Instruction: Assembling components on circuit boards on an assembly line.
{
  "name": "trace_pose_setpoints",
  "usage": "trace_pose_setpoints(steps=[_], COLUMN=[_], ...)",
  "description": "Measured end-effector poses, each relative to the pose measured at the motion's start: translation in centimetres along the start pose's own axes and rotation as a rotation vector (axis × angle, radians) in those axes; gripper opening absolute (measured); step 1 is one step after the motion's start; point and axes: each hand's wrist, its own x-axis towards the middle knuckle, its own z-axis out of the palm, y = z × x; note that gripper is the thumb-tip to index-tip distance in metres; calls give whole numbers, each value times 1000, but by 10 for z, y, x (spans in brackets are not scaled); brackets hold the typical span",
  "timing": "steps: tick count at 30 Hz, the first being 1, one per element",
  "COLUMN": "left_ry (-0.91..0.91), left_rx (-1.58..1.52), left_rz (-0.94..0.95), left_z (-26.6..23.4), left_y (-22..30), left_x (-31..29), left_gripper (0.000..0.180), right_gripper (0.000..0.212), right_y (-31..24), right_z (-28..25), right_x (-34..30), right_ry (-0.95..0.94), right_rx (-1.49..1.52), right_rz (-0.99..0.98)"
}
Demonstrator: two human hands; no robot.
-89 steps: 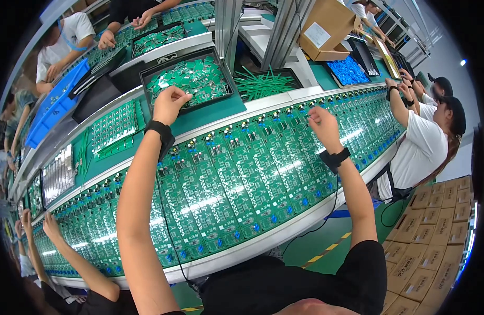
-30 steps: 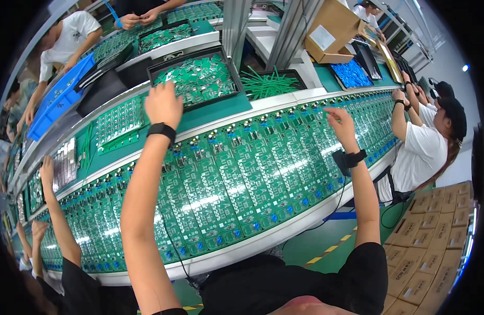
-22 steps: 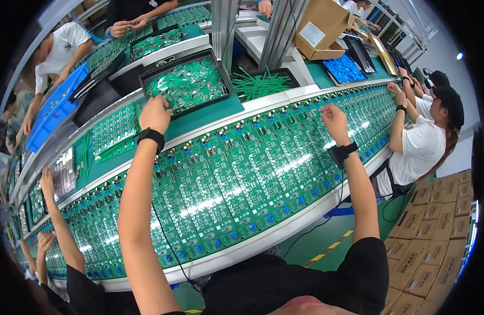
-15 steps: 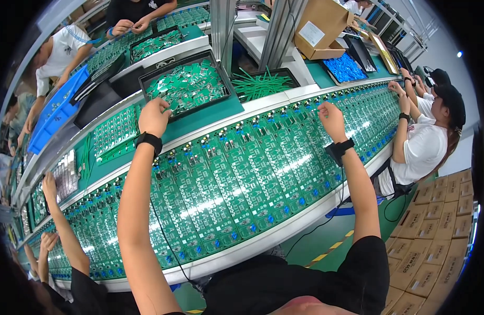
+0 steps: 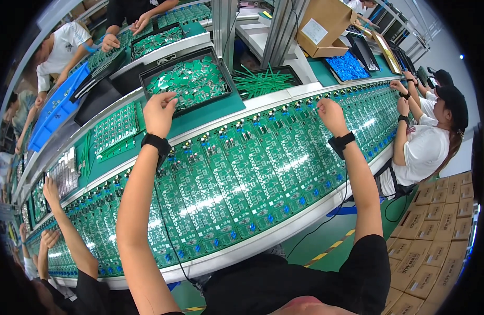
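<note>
My left hand (image 5: 159,114), thumb and fingers drawn together, hovers at the near left corner of a black tray (image 5: 143,84) heaped with small green circuit boards (image 5: 192,81). Whatever is between its fingertips is too small to make out. Over the far edge of a long row of large green circuit boards (image 5: 242,181) is my right hand (image 5: 331,115), its fingers curled in a pinch. Its contents, if any, are hidden. Black and blue parts stand along that far edge of the boards. Both wrists wear black bands with cords.
A tray of green strips (image 5: 265,83), a bin of blue parts (image 5: 348,68) and a cardboard box (image 5: 321,31) stand beyond the line. Metal posts (image 5: 223,37) rise behind it. Co-workers sit on both sides; cartons (image 5: 431,236) are stacked at right.
My left hand has lifted slightly and shifted right along the tray's near edge. The right hand has barely moved. A co-worker's hands across the line have separated.
</note>
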Motion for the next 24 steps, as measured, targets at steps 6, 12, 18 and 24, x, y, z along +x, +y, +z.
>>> trace_pose_setpoints(steps=[6, 12, 18, 24], left_ry=[-148, -315, -454, -457], left_rx=[-378, -754, -844, -898], left_rz=[-160, -81, -144, -193], left_z=[3, 27, 61, 71], left_y=[23, 52, 94, 95], left_x=[-12, -34, -61, -70], left_gripper=[15, 25, 22, 15], right_gripper=[14, 17, 29, 19], right_y=[4, -59, -189, -185], right_z=[14, -9, -5, 2], right_x=[11, 0, -13, -14], right_ry=[21, 74, -140, -225], right_rx=[-197, -62, 639, 728], right_rz=[-128, -62, -111, -125])
